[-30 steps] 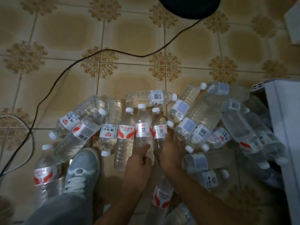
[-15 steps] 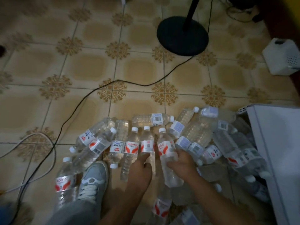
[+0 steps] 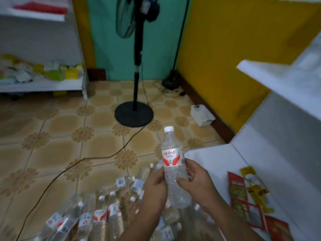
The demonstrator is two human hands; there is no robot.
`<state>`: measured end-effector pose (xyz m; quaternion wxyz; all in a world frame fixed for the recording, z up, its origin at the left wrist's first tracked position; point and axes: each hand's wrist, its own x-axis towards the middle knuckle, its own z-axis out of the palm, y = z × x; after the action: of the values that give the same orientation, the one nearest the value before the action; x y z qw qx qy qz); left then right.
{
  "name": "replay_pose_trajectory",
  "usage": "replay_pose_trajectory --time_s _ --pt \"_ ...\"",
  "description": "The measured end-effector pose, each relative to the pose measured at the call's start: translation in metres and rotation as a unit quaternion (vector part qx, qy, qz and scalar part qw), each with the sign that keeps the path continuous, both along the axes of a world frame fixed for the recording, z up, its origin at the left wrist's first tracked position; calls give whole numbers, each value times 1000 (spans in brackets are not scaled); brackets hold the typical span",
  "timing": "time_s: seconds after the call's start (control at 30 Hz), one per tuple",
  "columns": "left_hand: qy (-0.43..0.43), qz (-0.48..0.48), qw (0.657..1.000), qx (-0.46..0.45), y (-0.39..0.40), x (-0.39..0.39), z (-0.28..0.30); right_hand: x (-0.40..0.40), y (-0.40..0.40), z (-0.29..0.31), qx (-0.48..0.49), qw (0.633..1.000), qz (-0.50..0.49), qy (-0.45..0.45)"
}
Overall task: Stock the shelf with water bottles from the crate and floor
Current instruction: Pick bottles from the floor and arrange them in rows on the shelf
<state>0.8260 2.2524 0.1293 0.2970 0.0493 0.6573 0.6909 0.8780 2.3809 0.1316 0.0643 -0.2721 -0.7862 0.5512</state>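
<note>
Both our hands, left (image 3: 156, 184) and right (image 3: 197, 180), clasp one upright bottle (image 3: 173, 167); its smooth plastic could slip before reaching the shelf (image 3: 217, 159).

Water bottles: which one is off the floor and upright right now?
The bottle with the red and white label, held upright by the left hand and the right hand. The other bottles lie on the tiled floor.

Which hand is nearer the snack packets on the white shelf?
Right. The right hand grips the bottle just beside the shelf holding the snack packets; the left hand is farther, across the bottle.
</note>
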Motion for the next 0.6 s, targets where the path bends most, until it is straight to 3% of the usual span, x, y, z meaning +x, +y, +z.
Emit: replay_pose_trajectory --time_s 0.33,0.6 --pt "172 -146 958 175 78 148 240 176 51 245 161 960 -140 180" --pt "169 -319 893 268 128 311 325 364 70 328 244 900 -304 193"
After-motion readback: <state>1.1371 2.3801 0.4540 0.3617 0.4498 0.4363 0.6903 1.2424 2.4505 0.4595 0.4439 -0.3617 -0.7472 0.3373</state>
